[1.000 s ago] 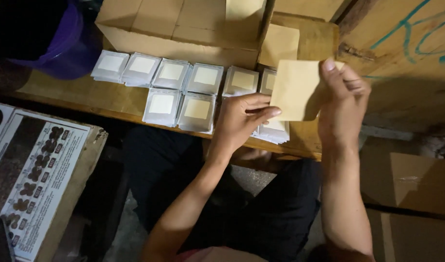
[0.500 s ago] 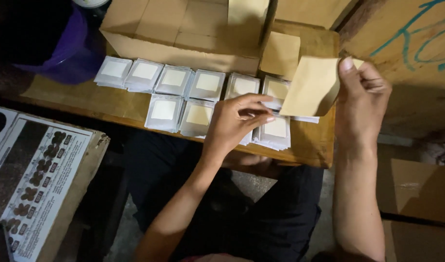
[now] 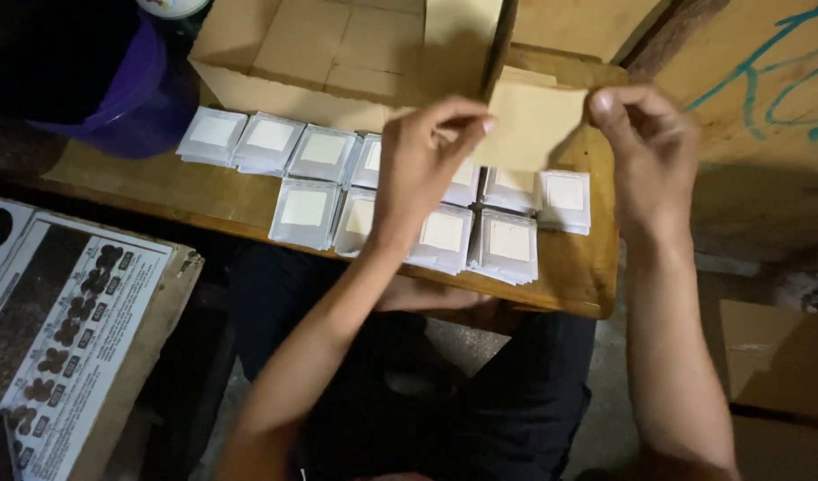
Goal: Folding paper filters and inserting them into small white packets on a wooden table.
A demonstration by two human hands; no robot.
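A tan paper sheet (image 3: 534,125) is stretched between both hands above the wooden bench (image 3: 204,191). My left hand (image 3: 427,147) pinches its left edge and my right hand (image 3: 645,147) pinches its right edge. Below the sheet lie two rows of small white square packets (image 3: 306,212), several in each row, some stacked. More tan sheets stand behind in the open cardboard box (image 3: 338,53).
A purple bucket (image 3: 133,98) stands at the bench's far left. A printed carton (image 3: 70,338) sits at lower left, beside my dark-trousered legs (image 3: 516,410). Cardboard boxes (image 3: 779,365) stand at lower right, and a wooden board with blue scribbles (image 3: 765,80) at upper right.
My left hand rose from the white packets and took hold of the tan sheet's left edge. The sheet, held by the right hand alone before, now spans both hands.
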